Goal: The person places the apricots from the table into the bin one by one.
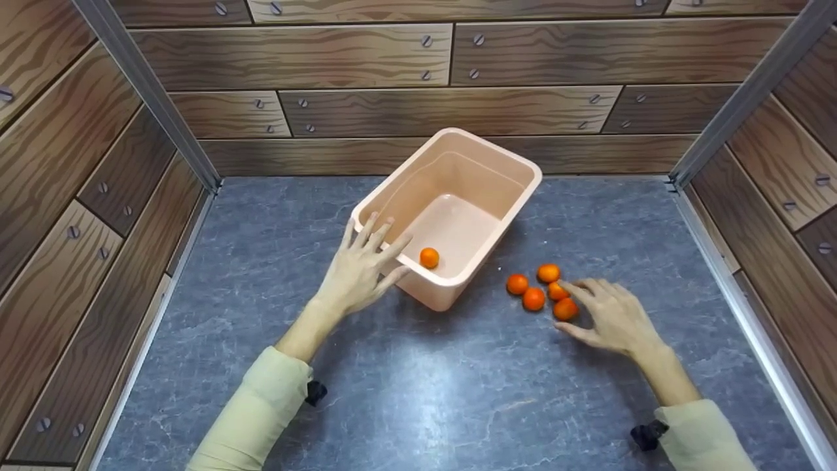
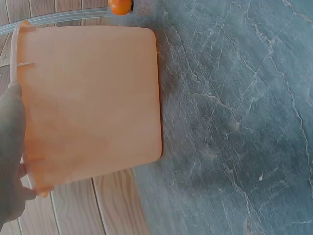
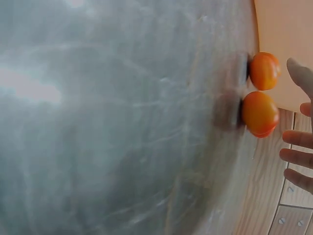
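A peach-coloured plastic bin [image 1: 451, 278] stands at an angle, with one small round orange fruit [image 1: 429, 258] on its floor. My left hand [image 1: 356, 268] rests over the bin's near-left rim, fingers spread; the left wrist view shows the bin's side wall [image 2: 93, 98] beside that hand. Right of the bin, several more round orange-red fruits [image 1: 533, 299] lie in a loose cluster. My right hand [image 1: 611, 314] reaches over the cluster's right edge, thumb and fingers apart around the nearest fruit [image 1: 565, 309]. In the right wrist view the fingers [image 3: 298, 156] are spread near the fruits [image 3: 260, 113].
The blue-grey marbled surface [image 1: 418, 392] runs under everything. Wood-patterned walls [image 1: 366, 59] rise at the back and both sides, with metal rails [image 1: 762, 340] along the side edges. The bin's far end stands close to the back wall.
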`<action>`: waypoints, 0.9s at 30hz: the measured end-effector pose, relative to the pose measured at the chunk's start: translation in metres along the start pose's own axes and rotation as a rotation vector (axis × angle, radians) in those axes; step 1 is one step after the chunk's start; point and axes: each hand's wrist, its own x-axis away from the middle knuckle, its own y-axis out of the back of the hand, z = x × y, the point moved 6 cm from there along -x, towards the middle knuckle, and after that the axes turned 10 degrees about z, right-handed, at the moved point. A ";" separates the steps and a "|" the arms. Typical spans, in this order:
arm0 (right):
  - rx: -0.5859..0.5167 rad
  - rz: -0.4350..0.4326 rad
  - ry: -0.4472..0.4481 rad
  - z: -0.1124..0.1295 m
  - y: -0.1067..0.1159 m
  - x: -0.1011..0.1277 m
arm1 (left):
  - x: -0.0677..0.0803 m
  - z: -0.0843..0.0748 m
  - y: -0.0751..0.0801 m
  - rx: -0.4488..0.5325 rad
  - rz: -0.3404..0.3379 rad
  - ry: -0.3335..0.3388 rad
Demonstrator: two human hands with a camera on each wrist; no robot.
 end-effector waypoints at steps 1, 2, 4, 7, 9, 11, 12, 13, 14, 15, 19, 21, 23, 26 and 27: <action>-0.001 0.001 0.000 0.000 -0.002 0.002 | 0.000 0.000 0.000 0.001 -0.001 -0.001; -0.001 -0.002 0.002 -0.001 -0.003 0.004 | 0.000 0.000 0.000 0.003 0.000 -0.001; 0.002 -0.013 0.008 -0.001 -0.006 0.007 | 0.001 -0.001 0.000 0.010 0.001 -0.002; 0.014 -0.029 0.019 -0.002 -0.009 0.012 | 0.001 -0.001 0.000 0.012 0.006 0.000; 0.016 -0.031 0.023 -0.003 -0.011 0.014 | 0.001 -0.001 0.000 0.011 0.006 0.001; 0.014 -0.025 0.021 -0.003 -0.013 0.014 | 0.001 0.000 0.000 0.009 0.007 0.003; 0.013 -0.021 0.019 -0.003 -0.014 0.015 | 0.001 0.000 0.000 0.009 0.006 0.003; 0.013 -0.016 0.017 -0.003 -0.015 0.015 | 0.000 0.000 0.000 0.010 0.005 0.003; 0.014 -0.010 0.013 -0.004 -0.016 0.015 | 0.000 0.000 0.000 0.012 0.006 0.003; 0.016 -0.004 0.011 -0.004 -0.017 0.015 | 0.000 0.000 0.000 0.012 0.006 0.003; 0.016 0.017 0.005 -0.004 -0.020 0.016 | 0.000 0.000 -0.001 0.005 0.006 0.004; 0.010 0.023 0.003 -0.004 -0.021 0.015 | 0.000 0.001 -0.001 0.003 0.004 0.004; 0.006 0.027 0.003 -0.004 -0.021 0.015 | 0.000 0.000 -0.001 0.000 0.001 0.002; 0.007 0.028 0.005 -0.003 -0.022 0.015 | 0.000 0.000 0.000 -0.005 -0.003 0.000; 0.009 0.027 0.006 -0.003 -0.022 0.015 | 0.000 0.000 0.000 -0.006 -0.004 -0.001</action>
